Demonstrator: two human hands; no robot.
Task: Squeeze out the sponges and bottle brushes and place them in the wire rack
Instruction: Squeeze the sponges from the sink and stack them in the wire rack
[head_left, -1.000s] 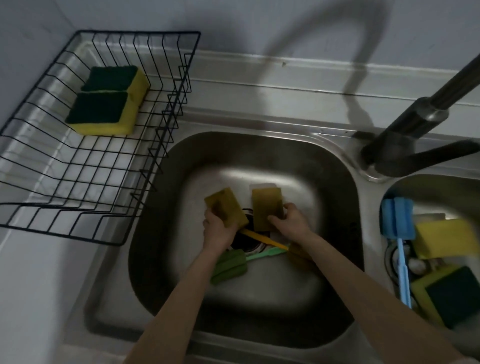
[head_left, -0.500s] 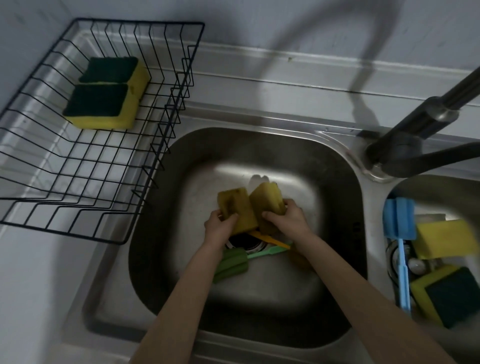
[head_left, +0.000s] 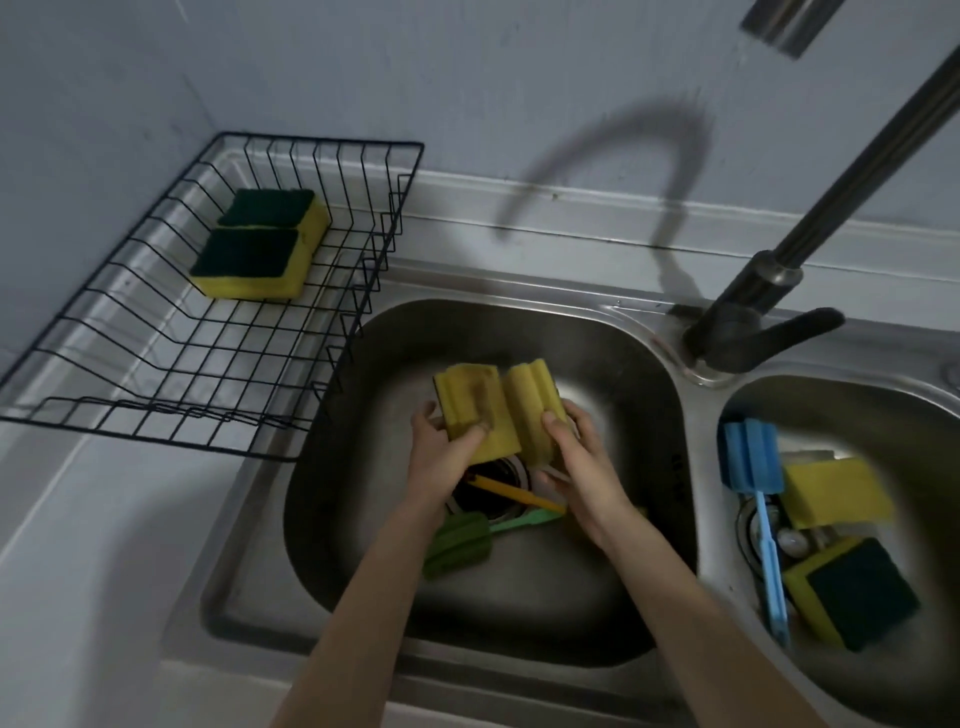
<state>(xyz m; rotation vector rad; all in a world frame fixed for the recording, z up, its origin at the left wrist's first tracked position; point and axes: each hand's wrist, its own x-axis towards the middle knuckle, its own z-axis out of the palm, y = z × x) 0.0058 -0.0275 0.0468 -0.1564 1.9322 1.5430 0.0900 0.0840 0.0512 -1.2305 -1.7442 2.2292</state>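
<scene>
My left hand (head_left: 445, 451) grips a yellow sponge (head_left: 470, 402) and my right hand (head_left: 579, 451) grips a second yellow sponge (head_left: 531, 405). Both sponges are held side by side, touching, above the left sink basin (head_left: 613, 374). Under my hands, by the drain, lie a green bottle brush (head_left: 460, 543) and an orange brush handle (head_left: 511, 493). The black wire rack (head_left: 171, 358) stands at the left on the drainboard and holds two yellow-green sponges (head_left: 257, 254). In the right basin (head_left: 883, 405) lie a blue bottle brush (head_left: 750, 457) and two more sponges (head_left: 852, 587).
A dark faucet (head_left: 753, 301) rises between the two basins, its spout reaching up to the right. The wall runs close behind the sink. Grey counter (head_left: 104, 571) lies in front of the rack.
Both hands have lifted the two sponges higher over the basin and pressed them together side by side. The view has tilted up a little.
</scene>
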